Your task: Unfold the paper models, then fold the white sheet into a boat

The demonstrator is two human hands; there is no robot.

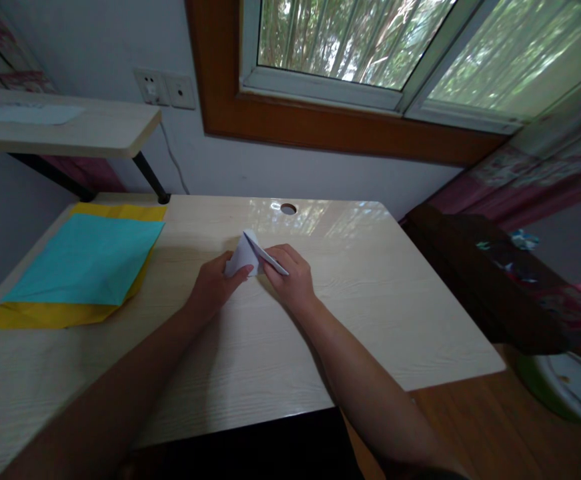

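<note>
In the head view, both hands meet at the middle of the worktop [370, 300]: the left hand [215, 287] and the right hand [293, 277] each pinch a side of a folded white paper [247, 253], which carries no readable writing. Left of them a teal sheet [85, 260] lies on a yellow sheet [45, 315] near the worktop's left edge, while bare wood lies open to the right edge and toward the cable hole [288, 209] at the back.

Two hands [213, 288] [293, 280], one white folded paper [247, 257], one teal sheet [85, 261], one yellow sheet [45, 315], one table [370, 300].
</note>
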